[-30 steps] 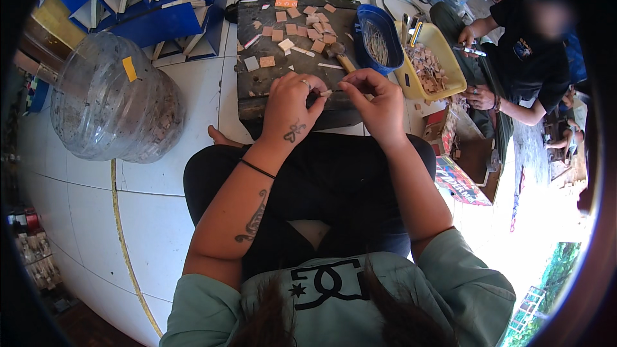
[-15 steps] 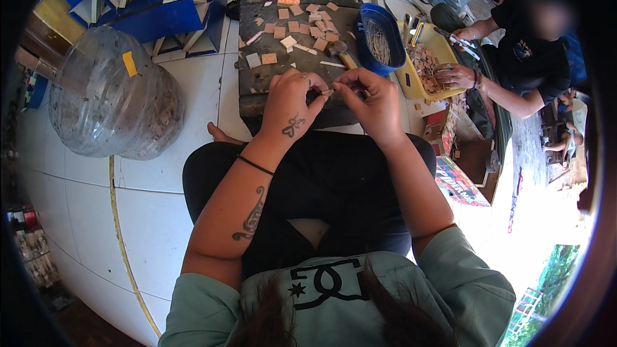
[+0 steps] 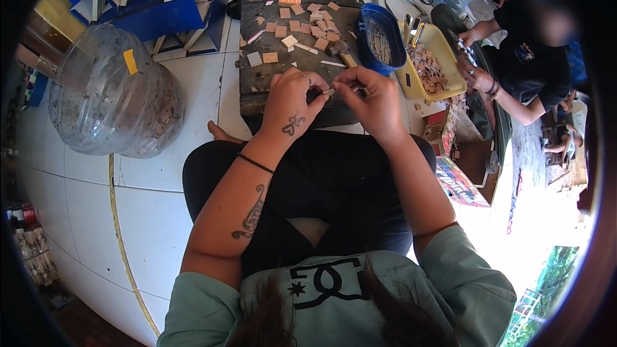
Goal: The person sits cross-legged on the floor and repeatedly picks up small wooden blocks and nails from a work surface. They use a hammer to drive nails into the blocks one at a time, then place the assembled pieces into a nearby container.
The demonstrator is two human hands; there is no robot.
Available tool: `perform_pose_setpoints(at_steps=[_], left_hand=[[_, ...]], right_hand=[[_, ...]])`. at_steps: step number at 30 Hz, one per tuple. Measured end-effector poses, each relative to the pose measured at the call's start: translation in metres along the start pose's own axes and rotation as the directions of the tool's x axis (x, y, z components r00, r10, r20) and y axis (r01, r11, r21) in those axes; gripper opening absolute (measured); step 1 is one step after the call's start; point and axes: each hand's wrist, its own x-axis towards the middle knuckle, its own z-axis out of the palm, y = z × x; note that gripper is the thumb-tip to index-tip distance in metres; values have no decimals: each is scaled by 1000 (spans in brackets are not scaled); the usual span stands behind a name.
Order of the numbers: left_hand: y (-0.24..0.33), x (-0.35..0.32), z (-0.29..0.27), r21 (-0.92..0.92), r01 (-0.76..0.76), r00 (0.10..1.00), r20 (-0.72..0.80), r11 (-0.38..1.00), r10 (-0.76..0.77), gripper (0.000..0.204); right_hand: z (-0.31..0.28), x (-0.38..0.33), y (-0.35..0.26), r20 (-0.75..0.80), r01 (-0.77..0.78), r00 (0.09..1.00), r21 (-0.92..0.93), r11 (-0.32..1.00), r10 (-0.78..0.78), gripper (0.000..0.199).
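My left hand (image 3: 292,104) and my right hand (image 3: 374,101) meet over the near edge of a dark low block table (image 3: 257,83). Both are closed, with thumbs and fingertips pinched round a small pale brown piece (image 3: 329,92), too small to name its kind. On the block beyond them lie several flat, square brown tiles (image 3: 295,26), some loose and some overlapping. Just past my right hand rests a hammer (image 3: 348,59) with a wooden handle, partly hidden by that hand.
A blue oval tub (image 3: 366,51) of thin nail-like pieces stands at the block's right. Beside it is a yellow bin (image 3: 457,85) of brown tiles. A co-worker (image 3: 533,51) sits at the right. A large clear plastic container (image 3: 116,109) and blue racks (image 3: 138,22) stand left.
My hands hold nearly the same pose around the small piece. The co-worker's lower hand has left the yellow bin and moved up and right, towards their other hand.
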Motion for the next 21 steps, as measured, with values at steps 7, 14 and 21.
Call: perform_pose_setpoints(at_steps=[7, 14, 21], left_hand=[[0, 1, 0, 9, -17, 1000, -9, 1000, 17, 15], [-1, 1, 0, 4, -14, 1000, 6, 1000, 14, 14], [-1, 0, 2, -32, -2, 1000, -13, 999, 1, 12]], right_hand=[[0, 1, 0, 5, 5, 1000, 2, 1000, -5, 11], [-1, 4, -1, 31, 5, 999, 0, 1000, -5, 9], [-3, 7, -2, 69, 107, 992, -63, 992, -103, 10]])
